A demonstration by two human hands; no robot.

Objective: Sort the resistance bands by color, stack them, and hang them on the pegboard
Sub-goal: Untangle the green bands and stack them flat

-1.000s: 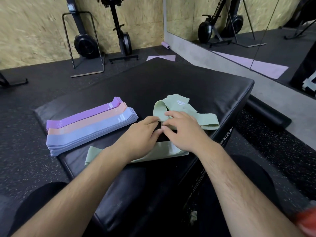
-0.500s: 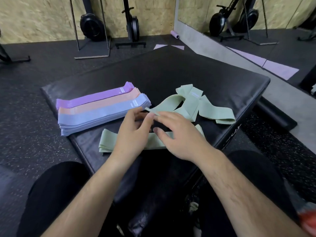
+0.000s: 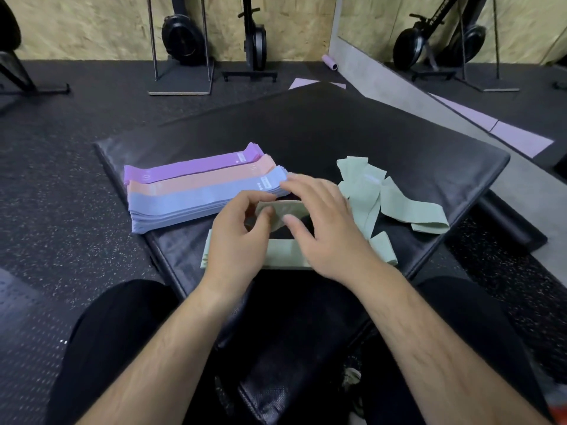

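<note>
Resistance bands [image 3: 199, 191]: 3 sorted stacks on bench [image 3: 306, 133]; left hand [image 3: 236, 240] pinches one green band [image 3: 283, 210], right hand [image 3: 331, 231] spread over it.

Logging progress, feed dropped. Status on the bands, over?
Left hand pinches green band, right hand touching it, grip unclear. Three sorted stacks beside; loose green bands unsorted. Nothing blocking.

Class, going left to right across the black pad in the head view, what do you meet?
Sorted band stacks → left hand → held green band → right hand → loose green bands.
</note>
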